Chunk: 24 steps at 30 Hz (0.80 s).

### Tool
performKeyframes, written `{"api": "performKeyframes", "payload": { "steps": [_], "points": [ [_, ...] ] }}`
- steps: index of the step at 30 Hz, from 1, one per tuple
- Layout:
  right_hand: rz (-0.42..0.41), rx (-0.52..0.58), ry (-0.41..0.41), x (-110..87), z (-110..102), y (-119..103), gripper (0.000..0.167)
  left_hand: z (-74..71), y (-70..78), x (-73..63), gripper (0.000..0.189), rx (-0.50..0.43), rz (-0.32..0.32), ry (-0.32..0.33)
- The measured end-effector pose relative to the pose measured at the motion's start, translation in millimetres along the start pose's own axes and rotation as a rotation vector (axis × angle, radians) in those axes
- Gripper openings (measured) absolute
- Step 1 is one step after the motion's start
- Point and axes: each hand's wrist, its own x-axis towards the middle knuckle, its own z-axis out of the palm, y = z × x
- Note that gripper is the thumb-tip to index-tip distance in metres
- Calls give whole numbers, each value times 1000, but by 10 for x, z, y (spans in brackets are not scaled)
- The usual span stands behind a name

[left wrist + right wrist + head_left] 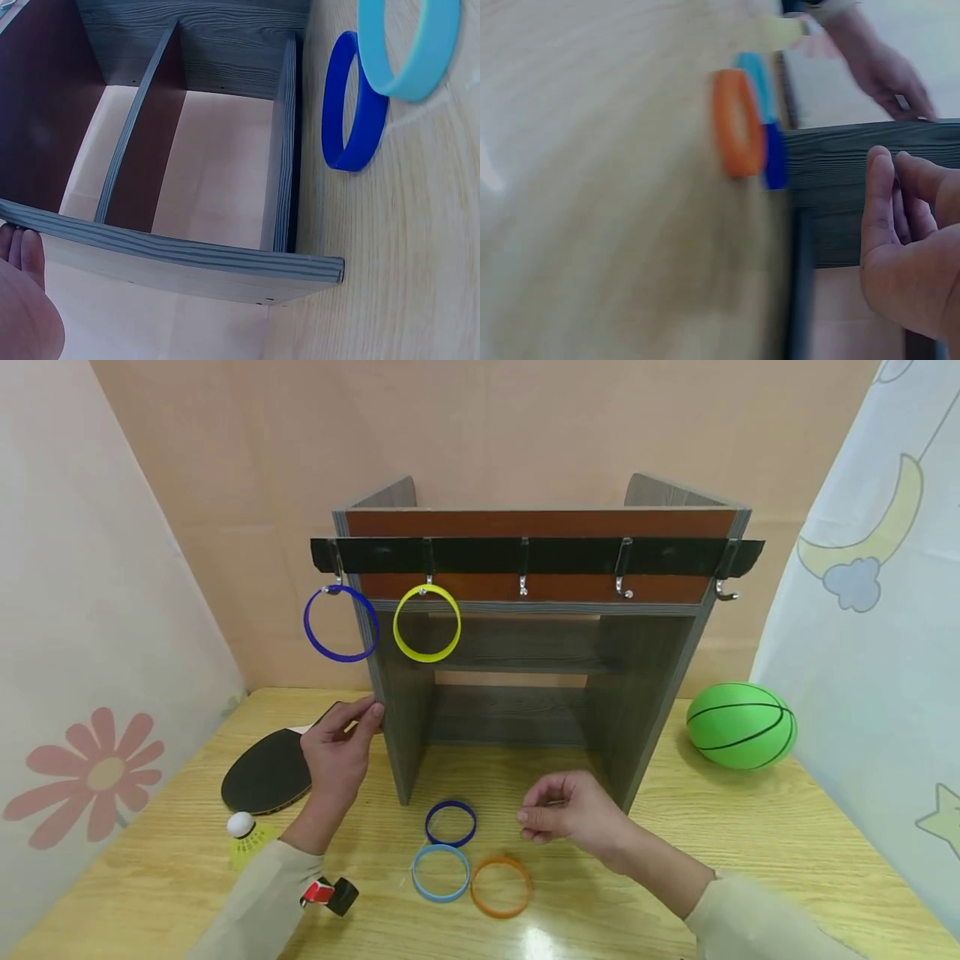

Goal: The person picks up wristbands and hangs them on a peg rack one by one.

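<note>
My left hand [341, 752] rests its fingertips against the outer left side of a grey wooden shelf unit [652, 677]; the left wrist view shows the fingers meeting its panel edge. My right hand [573, 818] hangs over the table in front of the shelf, fingers loosely bent, with nothing held. To its left lie a dark blue wristband [472, 831], a light blue wristband [467, 881] and an orange wristband [501, 916]. Above, a blue wristband [341, 658] hangs from the leftmost hook, and a yellow wristband [426, 657] from the hook beside it.
A black strip [476, 557] with several metal hooks crosses the shelf's upper front. On the left lie a table tennis bat [270, 772] and a yellow shuttlecock [251, 842]. A green ball [741, 727] sits right of the shelf on the wooden table [720, 827].
</note>
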Motion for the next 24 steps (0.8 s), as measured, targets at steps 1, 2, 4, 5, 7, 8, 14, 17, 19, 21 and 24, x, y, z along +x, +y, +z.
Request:
{"api": "performKeyframes", "payload": {
  "steps": [1,2,4,5,7,8,14,17,19,21,24],
  "points": [
    [15,-3,-9,-13,8,58,18,-3,-6,0,17,-10,2,0],
    [29,-9,-15,-24,12,112,18,-5,-8,0,17,-9,4,0],
    [46,-21,-22,-45,14,209,18,-1,4,5,17,-13,10,-4],
    [52,-28,-22,-53,12,251,18,7,22,10,17,-13,12,-6],
    [59,-40,-21,-68,12,328,17,26,71,21,16,-11,12,-11],
    [61,-48,-23,-74,14,362,17,34,94,25,16,-5,13,-13],
    [45,-88,-45,-102,51,528,14,24,97,24,16,-35,31,5],
    [37,-96,-47,-110,63,571,13,-4,21,9,17,-55,34,9],
    [29,-107,-39,-115,72,587,13,-13,-16,-1,17,-47,32,5],
    [12,-135,-27,-118,86,593,12,-14,-32,-4,17,-40,29,0],
    [-13,-200,-18,-113,113,593,11,-12,-43,-8,17,-34,29,4]
  ]
}}
